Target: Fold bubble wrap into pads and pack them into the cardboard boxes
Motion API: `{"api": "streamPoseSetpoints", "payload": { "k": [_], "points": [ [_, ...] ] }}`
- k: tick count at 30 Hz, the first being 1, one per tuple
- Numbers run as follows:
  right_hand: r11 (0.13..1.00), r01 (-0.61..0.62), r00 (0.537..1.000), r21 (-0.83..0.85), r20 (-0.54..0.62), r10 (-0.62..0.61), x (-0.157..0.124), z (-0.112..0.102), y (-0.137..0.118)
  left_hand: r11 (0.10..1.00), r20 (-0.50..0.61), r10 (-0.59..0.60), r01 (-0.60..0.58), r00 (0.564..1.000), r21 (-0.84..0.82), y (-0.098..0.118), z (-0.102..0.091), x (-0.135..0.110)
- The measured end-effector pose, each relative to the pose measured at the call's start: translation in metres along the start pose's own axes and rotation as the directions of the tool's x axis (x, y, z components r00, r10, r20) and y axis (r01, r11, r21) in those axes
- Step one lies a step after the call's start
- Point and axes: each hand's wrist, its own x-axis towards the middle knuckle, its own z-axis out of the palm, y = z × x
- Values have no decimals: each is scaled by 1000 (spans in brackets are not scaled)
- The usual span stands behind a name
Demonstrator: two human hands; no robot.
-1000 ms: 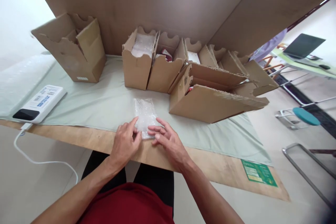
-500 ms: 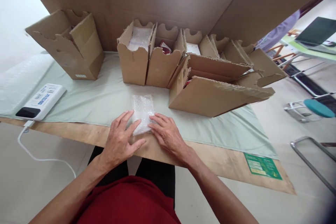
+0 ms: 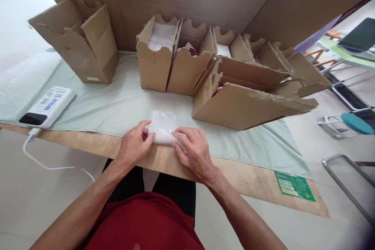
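Observation:
A small clear piece of bubble wrap [image 3: 163, 125], roughly square, lies flat near the table's front edge, between my two hands. My left hand [image 3: 134, 140] has its thumb and bent fingers closed at the wrap's left edge. From the right, my right hand [image 3: 193, 148] holds the opposite edge, with the thumb below and the fingers curled over the near corner. Whether anything is inside the wrap cannot be made out.
Several cardboard bins [image 3: 155, 64] line the back, some with wrapped items; one bin [image 3: 249, 105] lies angled at right. A separate cardboard box [image 3: 96, 54] stands left. A white power bank [image 3: 49, 105] with cable [image 3: 52, 168] rests at the left edge.
The bubble wrap now looks shorter and wider than before. My left hand's spread fingers have drawn together at its left edge, and my right fingers have curled in more. The view has shifted slightly.

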Motion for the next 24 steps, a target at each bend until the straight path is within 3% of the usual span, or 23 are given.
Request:
{"api": "streamPoseSetpoints", "payload": {
  "k": [2,4,6,8,12,14,16,19,21,24],
  "points": [
    [996,91,989,-25,121,-88,2,5,-1,998,-57,26,-23,998,56,0,2,2],
    [995,100,974,-25,205,-93,7,12,3,997,-108,51,-44,993,64,0,3,0],
    [999,25,977,24,209,-30,13,17,8,999,-160,33,-37,987,-18,1,2,-6],
    [986,-96,984,138,160,74,15,17,11,980,-178,-54,18,982,-200,3,0,-16],
    [821,-327,945,468,138,298,8,8,0,777,-5,-252,199,968,-597,9,-3,-33],
    [681,-407,911,608,223,346,1,3,-9,673,115,-284,283,952,-683,13,-2,-34],
    [592,-451,891,668,304,336,-6,-3,-15,627,193,-289,338,938,-702,19,0,-34],
    [661,-410,911,629,243,334,-14,-17,-12,672,216,-235,319,948,-668,29,3,-34],
    [694,-377,925,613,206,320,-17,-30,-5,740,235,-137,257,962,-622,36,6,-37],
    [673,-379,923,635,309,228,-22,-49,4,840,312,33,143,950,-523,49,13,-42]
  ]
}}
